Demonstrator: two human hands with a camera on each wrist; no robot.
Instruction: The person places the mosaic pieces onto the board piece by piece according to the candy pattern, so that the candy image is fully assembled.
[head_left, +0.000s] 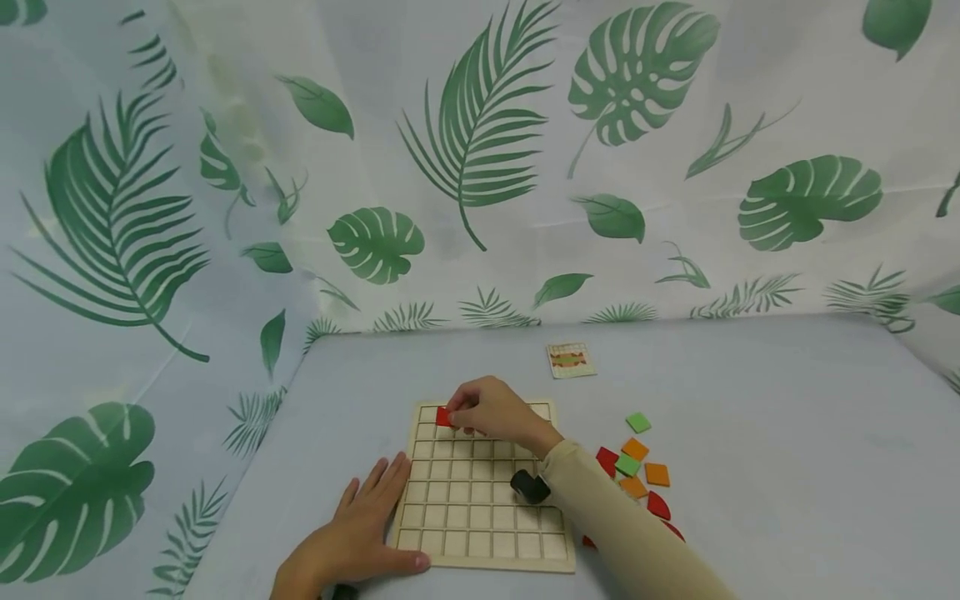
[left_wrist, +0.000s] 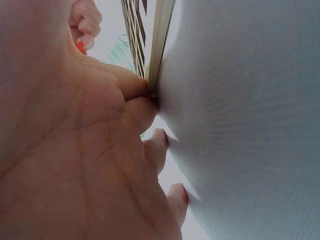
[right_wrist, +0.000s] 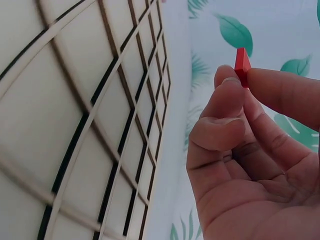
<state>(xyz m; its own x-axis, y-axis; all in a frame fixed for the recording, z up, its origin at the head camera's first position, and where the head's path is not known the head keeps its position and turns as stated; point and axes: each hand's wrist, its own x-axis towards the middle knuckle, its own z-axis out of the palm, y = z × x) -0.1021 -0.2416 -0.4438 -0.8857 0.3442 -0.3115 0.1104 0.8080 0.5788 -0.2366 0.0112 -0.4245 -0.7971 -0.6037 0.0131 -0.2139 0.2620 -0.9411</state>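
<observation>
My right hand (head_left: 497, 410) pinches a small red tile (head_left: 443, 417) between thumb and fingertips. It hangs above the far left part of a pale wooden grid board (head_left: 480, 493). In the right wrist view the red tile (right_wrist: 242, 65) stands edge-on at the fingertips, apart from the board. My left hand (head_left: 352, 533) lies against the board's left side, fingers stretched out on the table and thumb at the near left corner. The left wrist view shows the palm (left_wrist: 85, 130) and the board's edge (left_wrist: 160, 45) touching the fingers.
Several loose tiles lie right of the board, among them a green tile (head_left: 638, 422), an orange tile (head_left: 657, 475) and a red rounded piece (head_left: 657, 504). My right forearm partly covers them. Behind the board lies a pattern card (head_left: 571, 361). A leaf-print curtain (head_left: 480, 167) hangs behind the table.
</observation>
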